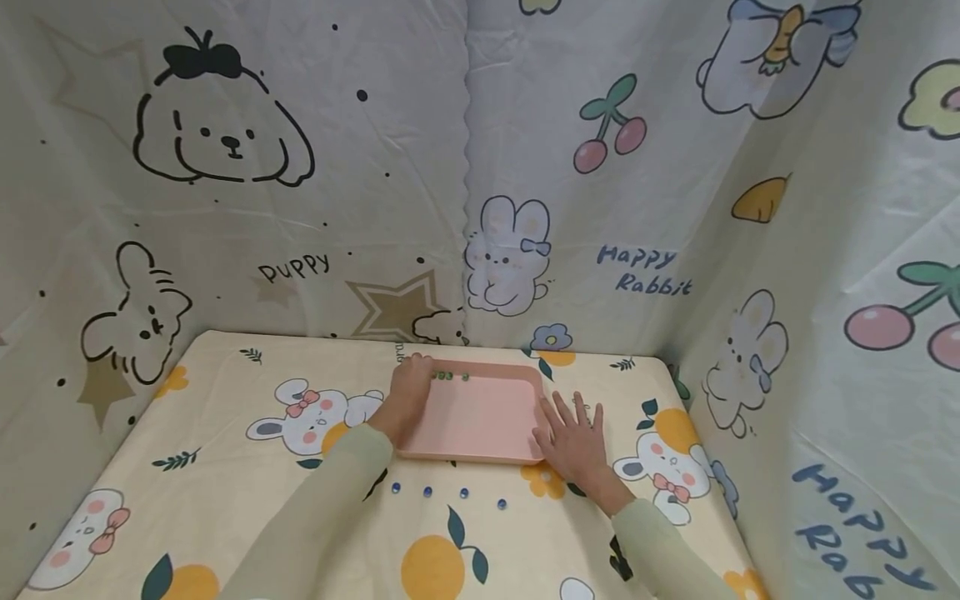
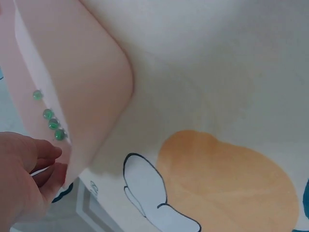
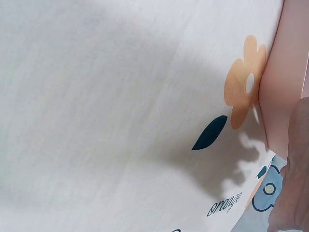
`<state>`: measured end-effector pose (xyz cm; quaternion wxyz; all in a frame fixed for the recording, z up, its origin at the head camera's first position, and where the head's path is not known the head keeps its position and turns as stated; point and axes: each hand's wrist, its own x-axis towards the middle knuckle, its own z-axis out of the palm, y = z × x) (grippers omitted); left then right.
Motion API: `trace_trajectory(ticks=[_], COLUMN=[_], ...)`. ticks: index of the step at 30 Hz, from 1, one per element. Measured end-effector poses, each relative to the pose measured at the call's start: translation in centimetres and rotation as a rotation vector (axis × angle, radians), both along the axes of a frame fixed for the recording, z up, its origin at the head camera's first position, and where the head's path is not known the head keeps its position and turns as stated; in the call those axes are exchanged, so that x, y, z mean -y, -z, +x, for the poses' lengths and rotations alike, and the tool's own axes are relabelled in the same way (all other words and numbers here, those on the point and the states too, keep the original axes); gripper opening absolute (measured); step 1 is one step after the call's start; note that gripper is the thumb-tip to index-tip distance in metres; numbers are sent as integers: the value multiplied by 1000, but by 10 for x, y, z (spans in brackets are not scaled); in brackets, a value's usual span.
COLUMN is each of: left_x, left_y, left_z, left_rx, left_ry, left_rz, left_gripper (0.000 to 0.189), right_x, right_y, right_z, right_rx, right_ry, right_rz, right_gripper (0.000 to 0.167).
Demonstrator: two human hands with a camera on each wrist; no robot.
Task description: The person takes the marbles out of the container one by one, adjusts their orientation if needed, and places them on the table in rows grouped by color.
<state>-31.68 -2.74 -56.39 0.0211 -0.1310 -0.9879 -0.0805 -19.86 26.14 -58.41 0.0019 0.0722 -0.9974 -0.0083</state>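
A shallow pink tray [image 1: 480, 421] lies toward the far side of the table, with several green marbles [image 1: 448, 376] near its back wall. At the tray's far left corner, my left hand [image 1: 408, 400] pinches the rim between thumb and fingers. The left wrist view shows that hand [image 2: 29, 169] beside the green marbles [image 2: 53, 123], which line the wall. My right hand [image 1: 577, 446] has its fingers spread at the tray's right side, thumb side against the rim; only part of it [image 3: 295, 169] appears in the right wrist view.
Several blue marbles [image 1: 427, 492] sit in a loose row on the patterned tablecloth [image 1: 315, 517], in front of the tray. A printed curtain [image 1: 420, 167] hangs behind the table and along its right side.
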Motion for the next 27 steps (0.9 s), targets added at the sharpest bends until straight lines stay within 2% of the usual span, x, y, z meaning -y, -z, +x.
trace_trajectory(ticks=[4, 10, 19, 27], left_x=[2, 2, -4, -6], left_y=[5, 8, 11, 12], left_z=[0, 1, -2, -2], left_rx=[1, -34, -25, -63], left_ry=[16, 21, 20, 26], left_rz=[10, -6, -98, -171], left_gripper=[19, 18, 29, 25], right_x=[0, 0, 1, 2], right_y=[-1, -1, -1, -3], right_z=[1, 2, 0, 2], right_rx=[15, 2, -3, -20], right_ry=[7, 8, 16, 11], right_rz=[-20, -20, -25, -17], right_gripper=[66, 65, 66, 65])
